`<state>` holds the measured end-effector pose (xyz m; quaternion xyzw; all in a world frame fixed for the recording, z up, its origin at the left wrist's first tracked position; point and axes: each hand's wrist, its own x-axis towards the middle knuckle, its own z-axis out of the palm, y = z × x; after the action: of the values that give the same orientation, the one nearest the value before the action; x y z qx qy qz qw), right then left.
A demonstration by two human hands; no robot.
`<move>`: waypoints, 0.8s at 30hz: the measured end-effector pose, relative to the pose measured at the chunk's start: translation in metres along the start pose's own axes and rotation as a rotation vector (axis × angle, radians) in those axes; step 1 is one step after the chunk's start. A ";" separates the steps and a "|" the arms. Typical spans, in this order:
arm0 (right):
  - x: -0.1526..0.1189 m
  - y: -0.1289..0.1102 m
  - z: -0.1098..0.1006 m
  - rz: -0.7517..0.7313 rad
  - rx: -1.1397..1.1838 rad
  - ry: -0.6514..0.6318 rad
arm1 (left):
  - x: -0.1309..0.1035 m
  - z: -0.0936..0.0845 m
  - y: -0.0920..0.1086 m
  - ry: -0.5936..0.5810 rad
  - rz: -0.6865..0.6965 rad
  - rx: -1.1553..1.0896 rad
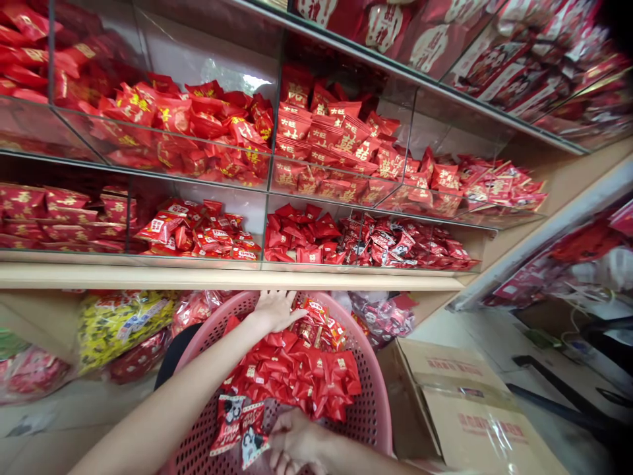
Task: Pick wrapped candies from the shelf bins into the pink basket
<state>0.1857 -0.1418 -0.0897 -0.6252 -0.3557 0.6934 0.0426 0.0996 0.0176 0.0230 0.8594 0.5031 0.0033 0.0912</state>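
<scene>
Head view: packets (299, 369) are part-filling pink basket (372, 389), handling seemingly unfinished; left hand (273, 312) is lying unclenched; right hand (295, 439), grip indiscernible.

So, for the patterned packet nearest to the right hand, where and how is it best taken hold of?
Probably pinch this packet by its lower end, coming from the right: that flat-looking end points away from the red packets, the right hand is beside it, and another patterned packet lies close on its left.
</scene>
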 end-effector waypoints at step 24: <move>-0.152 -0.125 -0.274 -1.036 0.005 1.190 | 0.002 0.002 -0.003 0.040 -0.005 -0.002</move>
<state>0.4162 -0.0044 0.1156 -0.6459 -0.5174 0.1348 0.5449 0.0982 0.0200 0.0201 0.8578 0.5070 0.0206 0.0821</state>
